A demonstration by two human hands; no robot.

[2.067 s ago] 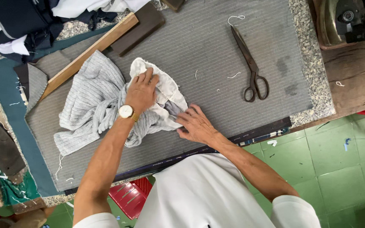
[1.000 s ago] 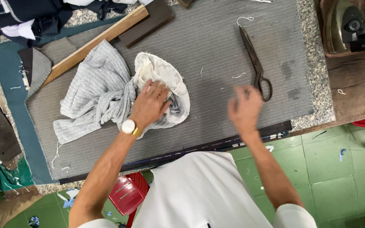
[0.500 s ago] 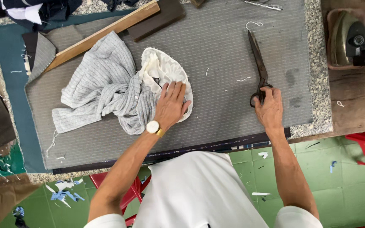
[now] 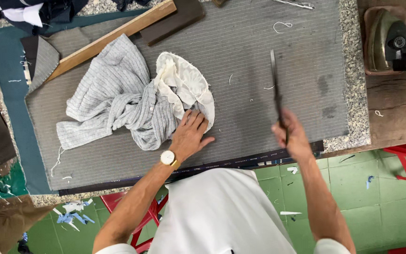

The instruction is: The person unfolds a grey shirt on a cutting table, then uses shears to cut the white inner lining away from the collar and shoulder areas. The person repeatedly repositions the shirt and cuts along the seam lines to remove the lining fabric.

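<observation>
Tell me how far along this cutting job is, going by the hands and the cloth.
Done: the grey striped garment with its cream lining is laid on the padded table. In hand: the left hand presses on the cloth, and the right hand holds the scissors off to the side. Left: no fresh cut shows; the blades have not met the fabric.

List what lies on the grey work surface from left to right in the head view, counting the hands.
Grey striped garment → cream lining piece → left hand pressing on the cloth → scissors held in the right hand → old iron on its tray off the right edge.
</observation>
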